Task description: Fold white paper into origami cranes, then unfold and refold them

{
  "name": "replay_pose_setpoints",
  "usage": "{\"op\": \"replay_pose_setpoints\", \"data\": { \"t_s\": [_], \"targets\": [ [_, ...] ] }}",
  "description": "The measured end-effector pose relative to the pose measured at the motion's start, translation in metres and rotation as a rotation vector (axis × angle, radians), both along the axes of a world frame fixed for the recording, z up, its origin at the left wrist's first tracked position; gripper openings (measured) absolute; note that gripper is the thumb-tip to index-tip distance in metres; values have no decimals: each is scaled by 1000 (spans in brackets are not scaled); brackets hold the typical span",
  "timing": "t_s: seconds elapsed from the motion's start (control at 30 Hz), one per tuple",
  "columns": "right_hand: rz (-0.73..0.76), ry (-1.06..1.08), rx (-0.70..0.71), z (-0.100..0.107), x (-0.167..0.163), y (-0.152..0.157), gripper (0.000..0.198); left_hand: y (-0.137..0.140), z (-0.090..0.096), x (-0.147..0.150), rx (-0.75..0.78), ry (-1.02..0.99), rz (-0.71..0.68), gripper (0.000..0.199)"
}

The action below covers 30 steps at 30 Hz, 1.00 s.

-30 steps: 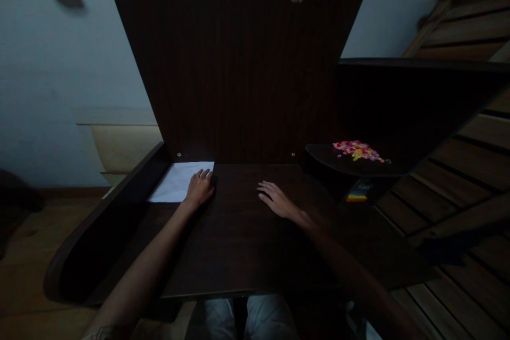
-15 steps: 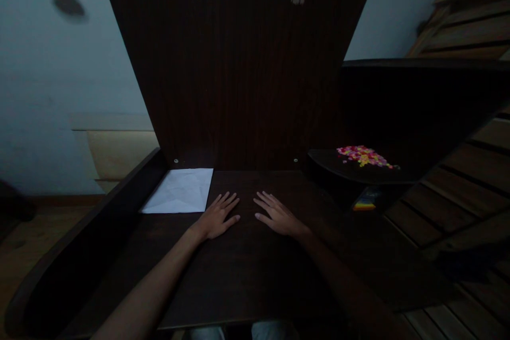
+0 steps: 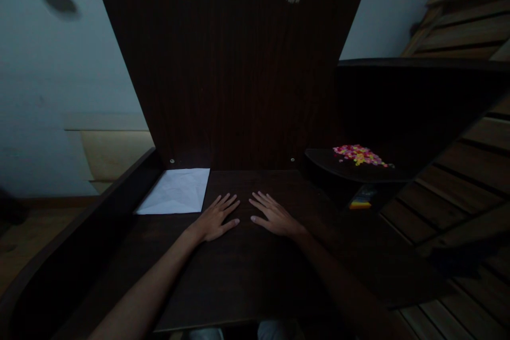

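Note:
Both palms rest face down on the dark wooden desk point(image 3: 239, 281). My left hand point(image 3: 215, 219) lies flat with its fingers spread, holding nothing. Just beyond its wrist, to the left, a creased white sheet of paper point(image 3: 175, 191) lies against the back corner of the desk. My right hand point(image 3: 274, 216) is also flat and spread, and nothing is in it. A narrow strip of bare desk separates the two thumbs.
A low corner shelf point(image 3: 338, 170) stands at the right, bearing a heap of small pink, red and yellow pieces point(image 3: 360, 155). Beneath it sits a small item with a yellow-orange edge point(image 3: 360, 205). A raised side board point(image 3: 79, 228) borders the left.
The view has shifted slightly, so the desk and paper appear a little further left. My hands stay flat on the desk, and the right hand looks slightly closer to the left.

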State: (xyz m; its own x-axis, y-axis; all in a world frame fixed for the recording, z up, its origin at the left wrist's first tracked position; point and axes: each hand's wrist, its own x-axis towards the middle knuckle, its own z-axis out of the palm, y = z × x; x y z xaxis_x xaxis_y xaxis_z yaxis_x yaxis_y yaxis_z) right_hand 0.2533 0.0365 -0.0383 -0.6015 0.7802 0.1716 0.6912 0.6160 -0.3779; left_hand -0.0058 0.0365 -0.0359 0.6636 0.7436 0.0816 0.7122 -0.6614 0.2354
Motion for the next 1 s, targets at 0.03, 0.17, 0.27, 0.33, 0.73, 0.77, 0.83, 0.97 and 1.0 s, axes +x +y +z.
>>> {"op": "replay_pose_setpoints", "data": {
  "t_s": [0.03, 0.17, 0.27, 0.33, 0.73, 0.77, 0.83, 0.97, 1.0],
  "targets": [
    [0, 1, 1, 0, 0, 0, 63, 1, -1, 0, 9, -4, -1, 64],
    [6, -8, -1, 0, 0, -1, 64, 2, -2, -1, 37, -10, 2, 64],
    [4, -10, -5, 2, -1, -2, 63, 2, -1, -2, 23, -7, 4, 65],
    [3, -15, -9, 3, -1, -2, 64, 2, -1, -2, 4, -1, 14, 65],
    [0, -5, -23, 0, 0, 0, 64, 3, -3, -3, 22, -8, 10, 65],
    [-1, -11, -23, 0, 0, 0, 64, 3, -2, -2, 19, -8, 13, 65],
    [-3, -23, -23, 1, -1, -1, 65, 2, -1, -1, 7, -6, 19, 65],
    [-3, -13, -24, 1, -1, 0, 64, 1, 2, 0, -19, 9, 30, 67],
    [-3, -6, -21, 1, 0, 0, 63, 1, 3, 0, -21, 12, 32, 67]
  ]
}}
